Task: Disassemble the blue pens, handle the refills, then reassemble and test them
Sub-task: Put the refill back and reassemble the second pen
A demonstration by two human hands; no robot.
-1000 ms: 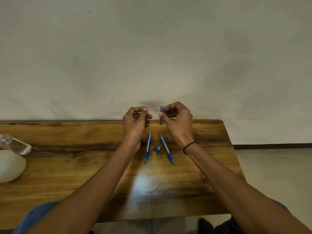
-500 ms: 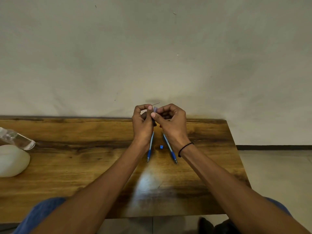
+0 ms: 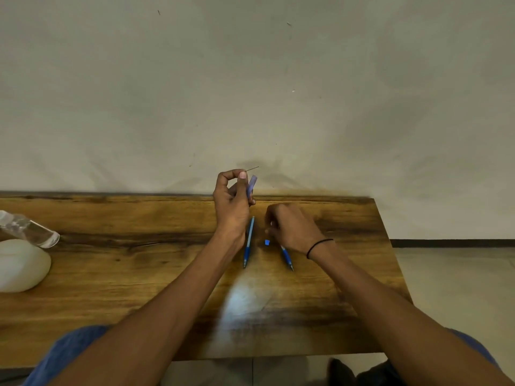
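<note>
A thin refill (image 3: 253,169) and a pale blue tube (image 3: 251,185) are pinched together in the raised left hand (image 3: 232,201); the fine refill could slip or bend if that grip loosens. The right hand (image 3: 292,227) is lowered, fingers curled, toward one small blue cap (image 3: 267,242); contact cannot be told. Two blue pens (image 3: 249,243) are counted on the counter (image 3: 139,260).

l hand (image 3: 232,203) is raised, thumb & forefinger pinched at the top, other fingers curled round a small blue piece (image 3: 251,185). r hand (image 3: 292,227) is lower, knuckles up, fingers curled down twd the counter (image 3: 111,260). both forearms bare, reaching fwd; black band (image 3: 317,247) on r wrist.
</note>
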